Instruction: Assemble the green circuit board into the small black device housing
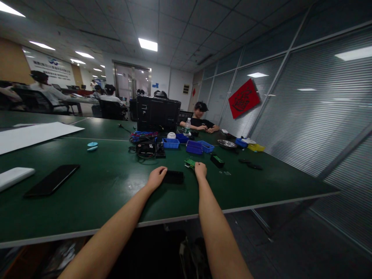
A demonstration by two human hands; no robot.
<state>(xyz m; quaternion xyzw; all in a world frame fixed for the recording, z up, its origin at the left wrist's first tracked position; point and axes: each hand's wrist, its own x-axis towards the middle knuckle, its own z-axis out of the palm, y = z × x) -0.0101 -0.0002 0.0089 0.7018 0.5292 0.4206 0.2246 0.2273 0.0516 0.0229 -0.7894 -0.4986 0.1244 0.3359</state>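
My left hand [157, 177] is closed on the left end of a black rectangular case [174, 177], low over the green tabletop. A green circuit board [190, 163] is pinched in my right hand [200, 169], just right of and beyond the case. The board tilts to the left, and my fingers cover its right end. Right of that hand stands a black box with a green board in it [217, 160]. Small clear pieces [227, 173] lie near it on the table.
Blue bins [171, 143], a cable bundle with a black device [145, 148] and a monitor [158, 112] stand beyond my hands. A phone [52, 180] lies at left. A metal bowl [227, 144] and yellow tray [255, 147] are at right. Another person [200, 118] sits across the table.
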